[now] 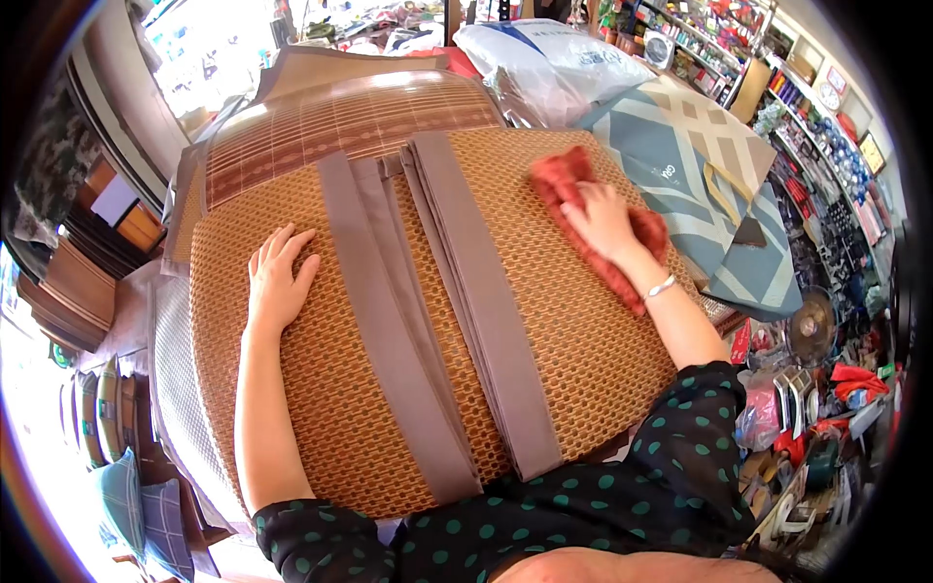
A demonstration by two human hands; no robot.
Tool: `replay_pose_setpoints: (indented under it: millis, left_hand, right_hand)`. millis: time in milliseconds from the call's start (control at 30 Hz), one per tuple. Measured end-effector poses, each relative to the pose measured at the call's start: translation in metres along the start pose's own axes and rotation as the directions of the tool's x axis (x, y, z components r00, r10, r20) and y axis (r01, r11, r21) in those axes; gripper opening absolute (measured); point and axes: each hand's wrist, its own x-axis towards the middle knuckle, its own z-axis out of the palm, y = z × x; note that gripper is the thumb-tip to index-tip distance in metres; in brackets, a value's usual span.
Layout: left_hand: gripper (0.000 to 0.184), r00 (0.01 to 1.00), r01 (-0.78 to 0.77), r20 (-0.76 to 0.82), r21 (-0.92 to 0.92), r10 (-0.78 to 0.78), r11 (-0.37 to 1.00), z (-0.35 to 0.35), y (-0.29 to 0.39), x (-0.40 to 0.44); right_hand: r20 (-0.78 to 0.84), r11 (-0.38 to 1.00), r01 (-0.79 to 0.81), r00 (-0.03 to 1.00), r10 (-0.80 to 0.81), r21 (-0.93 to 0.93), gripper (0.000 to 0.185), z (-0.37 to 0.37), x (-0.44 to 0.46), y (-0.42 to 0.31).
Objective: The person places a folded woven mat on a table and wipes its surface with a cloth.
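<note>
A folded woven mat (360, 428) in golden brown, edged with wide mauve-brown fabric bands (486, 301), spreads in front of me. My left hand (280, 275) lies flat on its left part, fingers apart and holding nothing. On the right part, my right hand (601, 222) presses a crumpled red cloth (559, 180) against the weave. Part of the cloth is hidden under that hand and shows again beside the wrist, near a silver bracelet (660, 287).
Behind the mat lie more brown slatted mats (340, 121) and a white plastic package (554, 58). A blue-green patterned bag (671, 165) with yellow handles rests at the right. Crowded shelves (826, 126) stand beyond it; cushions (117, 486) are stacked at lower left.
</note>
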Motion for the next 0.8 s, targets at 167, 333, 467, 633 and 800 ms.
replay_pose_setpoints:
  millis: [167,333,467,633,800]
  left_hand:
    - [0.043,1.0,-0.007,-0.006,0.008,0.007,1.0,0.001,0.0,0.0]
    - [0.043,1.0,-0.007,-0.012,0.013,0.008,1.0,0.004,-0.003,-0.001]
    - [0.043,1.0,0.0,-0.009,0.004,0.0,1.0,0.002,-0.002,-0.002]
    - [0.043,1.0,0.005,-0.001,0.015,-0.005,1.0,0.001,0.002,0.0]
    - [0.041,1.0,0.005,-0.018,0.043,-0.005,0.999,0.003,0.005,0.001]
  right_hand:
    - [-0.046,0.821,0.51,0.855,-0.517,0.257,0.045,-0.031,-0.044,-0.096]
    - [-0.104,0.837,0.459,0.887,-0.45,0.297,0.042,-0.006,-0.004,-0.05]
    - [-0.082,0.988,-0.082,0.994,0.072,-0.13,0.047,0.017,0.03,0.05]
    - [-0.123,0.945,-0.24,0.968,0.217,-0.222,0.051,0.024,0.046,0.072]
    - [-0.2,0.933,0.242,0.961,-0.193,0.265,0.043,0.021,0.034,-0.032]
